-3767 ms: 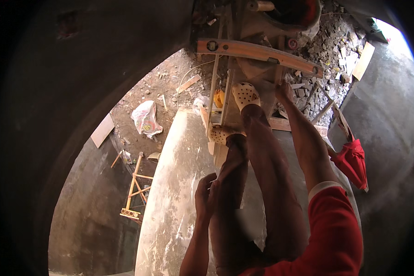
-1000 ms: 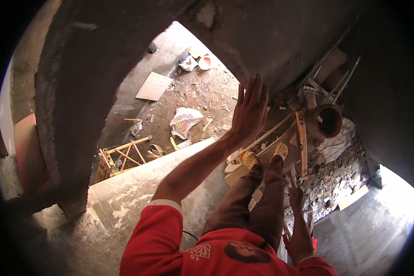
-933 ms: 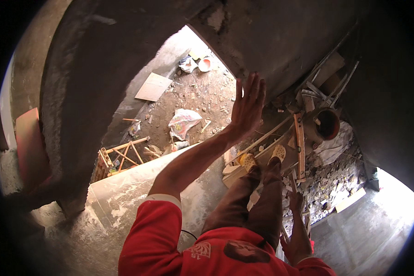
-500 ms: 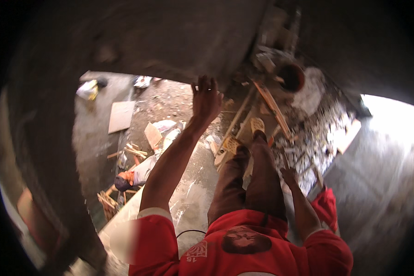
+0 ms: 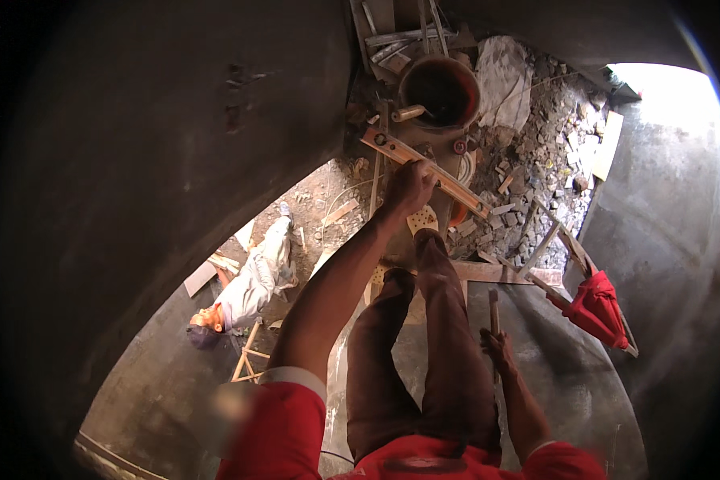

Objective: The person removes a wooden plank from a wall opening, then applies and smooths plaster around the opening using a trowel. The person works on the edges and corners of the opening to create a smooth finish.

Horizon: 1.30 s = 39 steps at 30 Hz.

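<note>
R hand (image 5: 498,346) by the R thigh — fingers curled round a wood stick (image 5: 494,312). L hand (image 5: 410,188) reaches fwd, fingers bent over the mid of the orange level (image 5: 468,198); tips mostly hidden, can't tell how tight. Level lies aslant just beyond the R clog (image 5: 422,219), short of the bucket (image 5: 438,92), which has a wood handle (image 5: 408,114) at its rim. Red cloth (image 5: 596,310) hangs on a frame, far R; rubble (image 5: 528,188) beyond — co-worker (image 5: 252,288) in pale clothes, lower L.

The level (image 5: 462,194) looks smooth, the stick (image 5: 494,310) wooden, the bundle (image 5: 597,308) cloth, the rubble (image 5: 528,180) rough.
</note>
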Tool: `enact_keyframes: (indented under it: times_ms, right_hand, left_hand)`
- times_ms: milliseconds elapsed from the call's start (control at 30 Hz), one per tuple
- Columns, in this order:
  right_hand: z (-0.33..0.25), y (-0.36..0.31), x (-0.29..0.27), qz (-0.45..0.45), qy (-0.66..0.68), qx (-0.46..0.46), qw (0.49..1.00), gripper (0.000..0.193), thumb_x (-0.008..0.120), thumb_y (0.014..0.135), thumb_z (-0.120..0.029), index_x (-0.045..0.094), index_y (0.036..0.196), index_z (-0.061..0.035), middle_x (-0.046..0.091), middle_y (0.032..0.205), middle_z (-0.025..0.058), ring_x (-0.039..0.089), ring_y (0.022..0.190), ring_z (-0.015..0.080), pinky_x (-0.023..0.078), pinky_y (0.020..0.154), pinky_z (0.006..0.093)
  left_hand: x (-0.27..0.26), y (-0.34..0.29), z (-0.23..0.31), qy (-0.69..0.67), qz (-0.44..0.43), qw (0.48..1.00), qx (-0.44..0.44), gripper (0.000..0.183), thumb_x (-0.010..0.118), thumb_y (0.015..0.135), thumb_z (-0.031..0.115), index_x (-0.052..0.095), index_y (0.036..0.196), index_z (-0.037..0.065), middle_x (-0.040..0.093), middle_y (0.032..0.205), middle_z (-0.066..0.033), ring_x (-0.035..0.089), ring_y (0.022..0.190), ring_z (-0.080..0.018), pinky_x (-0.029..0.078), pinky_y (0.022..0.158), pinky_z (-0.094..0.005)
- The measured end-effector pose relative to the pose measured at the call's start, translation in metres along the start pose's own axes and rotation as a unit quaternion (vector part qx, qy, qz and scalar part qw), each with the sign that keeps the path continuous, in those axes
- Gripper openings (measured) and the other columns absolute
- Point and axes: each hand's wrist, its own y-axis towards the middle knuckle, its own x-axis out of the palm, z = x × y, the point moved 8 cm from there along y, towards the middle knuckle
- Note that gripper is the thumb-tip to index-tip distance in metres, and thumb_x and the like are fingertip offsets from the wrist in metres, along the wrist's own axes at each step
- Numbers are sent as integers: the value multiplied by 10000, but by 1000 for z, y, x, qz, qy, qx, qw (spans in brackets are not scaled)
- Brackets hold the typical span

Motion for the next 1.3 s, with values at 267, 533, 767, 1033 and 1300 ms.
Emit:
enact_keyframes:
  times_ms: [267,533,767,1033,1300]
  right_hand:
    - [103,24,-11,28,118,116,986,472,726,942,-349,622,1176,48,683,953,137,671,803,234,541,694,400]
    - [149,9,5,-21,154,179,971,369,741,937,-320,615,1045,10,677,856,121,648,734,211,514,637,381]
    - [109,7,5,-18,102,141,984,537,751,933,-358,624,1193,94,719,1020,222,725,889,309,587,761,427]
    - [73,-2,-2,-26,149,102,983,503,718,959,-320,622,1255,75,704,1097,245,724,979,348,598,825,452]
    - [76,0,-19,-10,137,104,985,476,696,972,-323,632,1230,71,708,1085,237,727,939,347,603,800,452]
  left_hand:
    - [85,127,-198,-301,199,866,-346,519,764,854,228,588,1288,4,640,1221,-244,623,1160,-375,518,936,-468]
    - [71,155,-197,-588,250,722,-265,312,796,850,178,611,1088,103,535,816,-1,477,622,-83,402,520,-236]
    - [43,166,-125,-498,154,807,-277,386,787,899,365,608,1137,119,574,940,-34,585,824,-161,542,824,-338]
    - [22,219,-65,-272,172,934,-153,198,723,857,144,608,979,38,636,813,-84,599,625,-158,529,569,-315]
    - [-5,177,8,-379,194,889,-167,264,663,826,10,552,1065,25,643,841,-74,624,664,-174,520,587,-309]
